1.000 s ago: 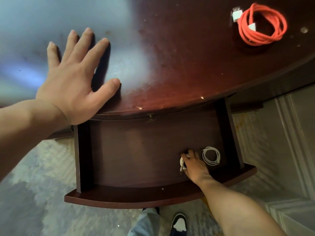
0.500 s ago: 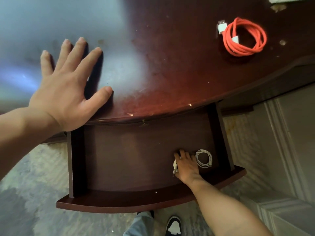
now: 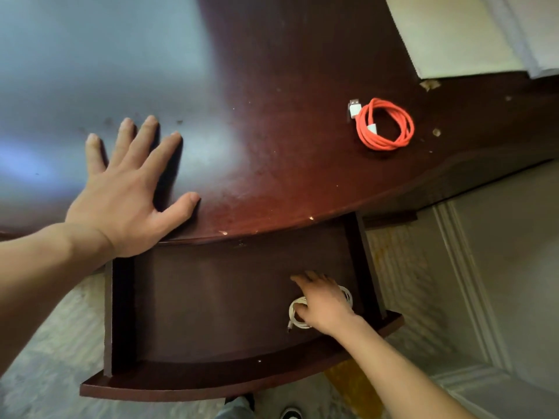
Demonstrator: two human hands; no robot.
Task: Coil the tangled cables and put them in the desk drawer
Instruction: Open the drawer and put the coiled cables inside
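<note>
A dark wooden desk (image 3: 302, 116) is seen from above with its drawer (image 3: 211, 379) pulled out. The left hand (image 3: 127, 192) is laid flat on the desktop near the front edge, fingers spread. Inside the drawer, at its right end, the right hand (image 3: 325, 303) is placed over two white coiled cables; one cable (image 3: 295, 313) is pinched at the thumb, and the other (image 3: 348, 294) is mostly hidden behind the fingers. An orange coiled cable (image 3: 385, 125) with white plugs is left on the desktop, well apart from both hands. A shoe (image 3: 291, 414) is glimpsed on the floor below.
</note>
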